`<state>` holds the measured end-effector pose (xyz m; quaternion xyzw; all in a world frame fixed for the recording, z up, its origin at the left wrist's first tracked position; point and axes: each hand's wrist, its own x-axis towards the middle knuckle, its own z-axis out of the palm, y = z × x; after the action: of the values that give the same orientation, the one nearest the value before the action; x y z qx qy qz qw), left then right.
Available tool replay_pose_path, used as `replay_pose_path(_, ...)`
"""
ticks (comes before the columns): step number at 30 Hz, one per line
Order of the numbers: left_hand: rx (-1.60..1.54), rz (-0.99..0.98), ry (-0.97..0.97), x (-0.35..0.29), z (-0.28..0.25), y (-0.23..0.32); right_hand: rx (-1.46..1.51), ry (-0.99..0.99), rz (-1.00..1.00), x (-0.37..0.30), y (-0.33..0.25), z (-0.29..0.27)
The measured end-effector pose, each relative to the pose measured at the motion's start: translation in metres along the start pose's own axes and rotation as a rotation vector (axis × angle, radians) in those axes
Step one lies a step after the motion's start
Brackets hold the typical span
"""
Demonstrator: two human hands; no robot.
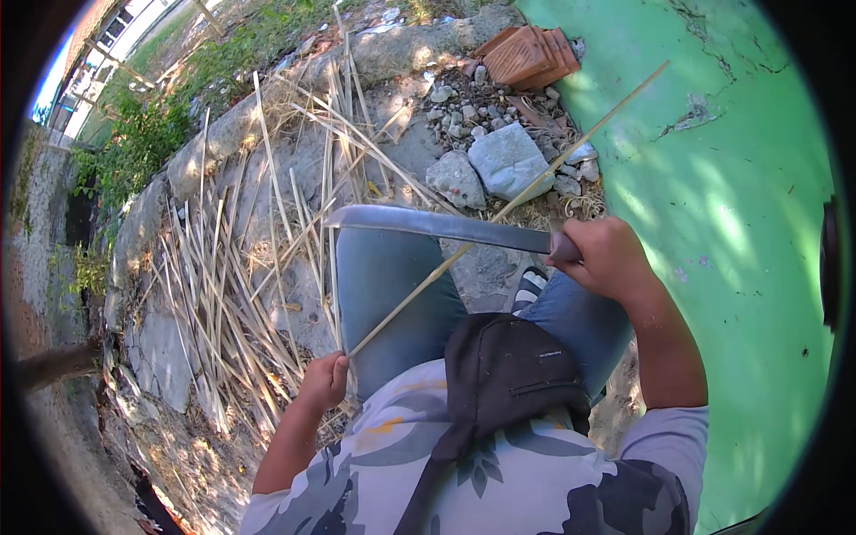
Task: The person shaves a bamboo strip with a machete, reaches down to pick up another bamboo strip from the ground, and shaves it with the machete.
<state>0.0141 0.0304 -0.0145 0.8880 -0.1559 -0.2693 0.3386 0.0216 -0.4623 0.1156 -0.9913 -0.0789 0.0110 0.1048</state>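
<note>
My right hand (606,254) is wrapped round the brown handle of a machete (446,225). Its long, dull grey blade points left across my knees, the curved tip over my left knee. In my left hand (324,383), closed in front of my left hip, is the near end of a thin bamboo strip (419,290). The strip slants up and away to the right, its far end over the green surface. It crosses the machete blade about midway; whether the two touch I cannot tell.
Many loose bamboo strips (214,312) lie in a heap on the ground to my left. Ahead are stone blocks (508,160), gravel and stacked orange clay bricks (526,58). A cracked green surface (731,223) is on the right. A black bag (517,366) hangs across my front.
</note>
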Motion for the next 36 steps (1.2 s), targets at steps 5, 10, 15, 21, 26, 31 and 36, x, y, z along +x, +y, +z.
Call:
replay_pose_path(5, -0.017, 0.017, -0.014, 0.003, -0.001, 0.002, 0.212, -0.057, 0.059, -0.005, -0.016, -0.004)
replay_pose_path(10, -0.063, 0.044, -0.064, 0.001, -0.009, 0.003, 0.225, -0.029, 0.079, -0.006, -0.011, 0.008)
replay_pose_path(15, -0.119, -0.064, -0.127, 0.001, -0.01, 0.006, 0.232, -0.026, 0.077, -0.002, -0.014, 0.009)
replay_pose_path(21, -0.345, -0.125, -0.165, -0.005, -0.013, -0.003, 0.317, 0.045, 0.094, -0.005, -0.019, 0.013)
replay_pose_path(26, -0.357, -0.126, -0.199, -0.001, -0.03, 0.009, 0.374, 0.087, 0.112, -0.007, -0.018, 0.006)
replay_pose_path(31, -0.394, -0.162, -0.207, -0.002, -0.022, 0.011, 0.34, 0.053, 0.12, -0.006, -0.02, 0.01)
replay_pose_path(36, -0.348, -0.101, -0.179, -0.004, -0.005, -0.006, 0.246, -0.012, 0.08, -0.008, -0.018, 0.018)
